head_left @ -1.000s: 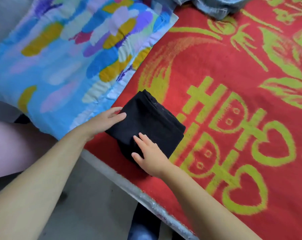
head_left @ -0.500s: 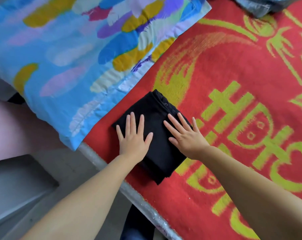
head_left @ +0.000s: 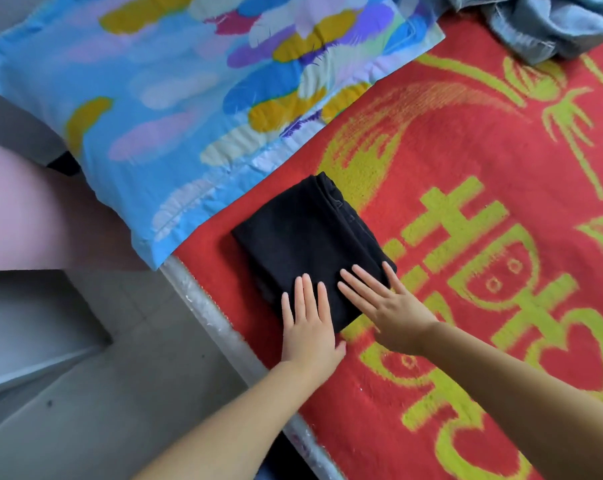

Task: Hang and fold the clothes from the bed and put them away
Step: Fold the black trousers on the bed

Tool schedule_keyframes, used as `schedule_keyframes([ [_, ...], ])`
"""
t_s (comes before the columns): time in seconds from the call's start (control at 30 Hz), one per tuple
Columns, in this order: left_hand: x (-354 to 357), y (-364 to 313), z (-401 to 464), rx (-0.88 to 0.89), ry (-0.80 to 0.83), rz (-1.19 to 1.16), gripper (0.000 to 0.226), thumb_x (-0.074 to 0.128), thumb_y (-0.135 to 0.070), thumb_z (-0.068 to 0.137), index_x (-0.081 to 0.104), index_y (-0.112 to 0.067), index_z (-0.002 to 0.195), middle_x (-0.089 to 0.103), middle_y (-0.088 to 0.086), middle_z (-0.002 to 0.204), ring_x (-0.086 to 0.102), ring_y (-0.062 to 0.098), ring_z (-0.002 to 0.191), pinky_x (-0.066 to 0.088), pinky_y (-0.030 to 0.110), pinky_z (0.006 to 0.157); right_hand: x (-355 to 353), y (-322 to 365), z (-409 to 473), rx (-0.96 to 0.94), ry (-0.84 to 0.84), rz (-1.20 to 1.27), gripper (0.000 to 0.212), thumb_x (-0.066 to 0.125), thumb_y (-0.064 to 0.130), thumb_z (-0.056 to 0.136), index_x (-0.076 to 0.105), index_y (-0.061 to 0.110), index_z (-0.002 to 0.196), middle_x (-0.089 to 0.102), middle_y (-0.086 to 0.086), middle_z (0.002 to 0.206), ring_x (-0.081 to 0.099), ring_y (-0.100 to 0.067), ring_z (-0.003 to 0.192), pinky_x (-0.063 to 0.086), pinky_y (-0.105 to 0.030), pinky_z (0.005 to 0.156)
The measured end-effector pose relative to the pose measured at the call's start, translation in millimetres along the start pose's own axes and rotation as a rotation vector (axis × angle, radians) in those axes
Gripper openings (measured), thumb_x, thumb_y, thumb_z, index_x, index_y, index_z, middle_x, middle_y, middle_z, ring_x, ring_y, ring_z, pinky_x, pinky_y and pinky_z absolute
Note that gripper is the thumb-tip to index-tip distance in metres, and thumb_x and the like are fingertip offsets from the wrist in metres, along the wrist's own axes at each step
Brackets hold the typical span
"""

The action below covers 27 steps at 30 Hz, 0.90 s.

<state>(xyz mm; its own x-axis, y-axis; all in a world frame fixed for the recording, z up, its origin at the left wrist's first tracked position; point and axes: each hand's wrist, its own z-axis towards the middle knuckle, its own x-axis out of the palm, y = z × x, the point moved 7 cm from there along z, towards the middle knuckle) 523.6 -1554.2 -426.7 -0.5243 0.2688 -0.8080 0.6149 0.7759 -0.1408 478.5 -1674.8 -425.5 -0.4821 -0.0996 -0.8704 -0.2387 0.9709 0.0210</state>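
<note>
**Folded and flattened at the bed's edge**

On the red bed cover with yellow-green motifs [head_left: 466, 150], beside a blue feather-print pillow [head_left: 154, 98]: a folded black garment [head_left: 307, 237], long axis running away to the upper right. Left hand [head_left: 308, 327] and right hand [head_left: 393, 313] spread flat, pressing its near end. Crumpled blue denim [head_left: 552, 26] waiting far right.

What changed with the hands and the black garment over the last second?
Both hands went from the folded black garment's sides to lying flat on top, then slid toward its near edge. Left hand and right hand now press it with straight fingers. The garment stayed folded on the red blanket beside the pillow.
</note>
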Motion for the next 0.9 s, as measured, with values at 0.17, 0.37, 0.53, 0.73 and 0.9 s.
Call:
schedule_keyframes([
  [0.17, 20.0, -4.0, 10.0, -0.133, -0.141, 0.033, 0.073, 0.034, -0.023, 0.1, -0.018, -0.001, 0.146, -0.029, 0.024, 0.149, -0.032, 0.037, 0.136, -0.001, 0.057, 0.114, -1.1, 2.8, 29.2, 0.085, -0.238, -0.064, 0.088, 0.068, 0.005, 0.075, 0.026, 0.019, 0.151, 0.018, -0.002, 0.159, 0.016, -0.026, 0.146, 0.02, -0.064, 0.112],
  [0.37, -7.2, 3.0, 2.6, -0.137, -0.133, -0.076, 0.095, 0.056, -0.033, 0.093, -0.016, -0.011, 0.15, -0.016, 0.015, 0.158, -0.018, 0.031, 0.145, 0.005, 0.059, 0.114, -33.5, 1.0, 31.9, 0.107, -0.124, -0.007, 0.072, 0.05, 0.011, 0.093, 0.015, 0.029, 0.153, 0.015, 0.005, 0.161, 0.004, -0.024, 0.149, 0.012, -0.063, 0.114],
  [0.53, -86.1, 26.5, -30.6, -0.251, -0.197, -0.318, 0.085, 0.058, -0.017, 0.093, -0.003, -0.017, 0.152, 0.002, 0.002, 0.161, -0.002, 0.024, 0.148, 0.023, 0.053, 0.113, -130.5, 17.0, 26.6, 0.098, -0.076, 0.049, 0.07, 0.043, 0.007, 0.096, 0.011, 0.03, 0.153, 0.013, 0.009, 0.16, 0.001, -0.021, 0.149, 0.016, -0.056, 0.115],
  [0.73, -153.9, 87.8, -119.6, -0.24, -0.351, -0.333, 0.07, 0.05, -0.005, 0.093, 0.009, -0.005, 0.151, 0.021, 0.007, 0.156, 0.014, 0.026, 0.147, 0.042, 0.04, 0.101, -243.8, 95.4, 12.6, -0.003, -0.105, -0.029, 0.065, 0.042, 0.009, 0.097, 0.016, 0.029, 0.153, 0.024, 0.009, 0.156, 0.016, -0.022, 0.146, 0.022, -0.054, 0.113],
  [0.9, -162.9, 156.1, -227.0, -0.389, -0.488, -0.279, 0.073, 0.051, -0.012, 0.094, 0.007, -0.005, 0.151, 0.019, 0.008, 0.157, 0.013, 0.026, 0.147, 0.035, 0.04, 0.11, -308.3, 205.2, 1.9, -0.185, -0.23, -0.166, 0.068, 0.041, 0.005, 0.094, 0.017, 0.027, 0.153, 0.028, 0.006, 0.155, 0.019, -0.025, 0.145, 0.001, -0.06, 0.115],
])
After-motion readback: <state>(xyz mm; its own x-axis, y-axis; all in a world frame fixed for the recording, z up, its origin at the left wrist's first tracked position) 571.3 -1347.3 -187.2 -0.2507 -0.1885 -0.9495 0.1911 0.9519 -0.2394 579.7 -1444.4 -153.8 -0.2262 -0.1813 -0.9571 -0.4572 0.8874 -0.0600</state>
